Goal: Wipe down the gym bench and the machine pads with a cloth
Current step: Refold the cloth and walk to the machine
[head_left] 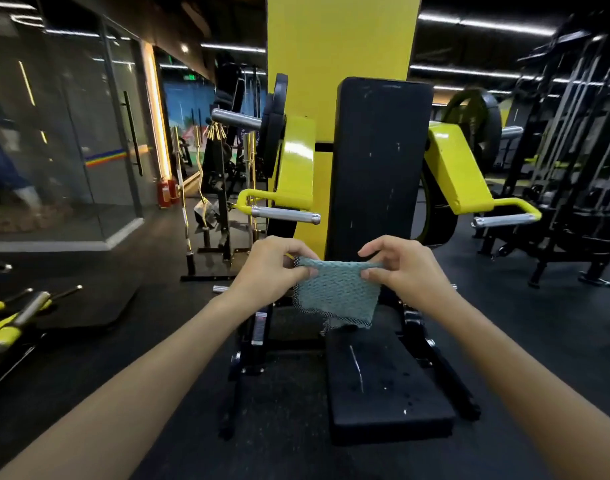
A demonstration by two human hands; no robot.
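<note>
A teal mesh cloth [336, 294] hangs stretched between both my hands in front of a press machine. My left hand [274, 266] pinches its upper left corner and my right hand [398, 266] pinches its upper right corner. Behind the cloth stands the tall black back pad [376, 161], scuffed with white marks. Below the cloth lies the black seat pad [383, 386], which carries a white streak and small specks. The cloth touches neither pad.
Yellow machine arms with chrome handles [286, 214] [504, 220] jut out on both sides of the back pad. A yellow pillar [338, 36] rises behind. A barbell rack [213, 188] stands left, black cable racks [566, 133] right, and a glass wall [61, 126] far left.
</note>
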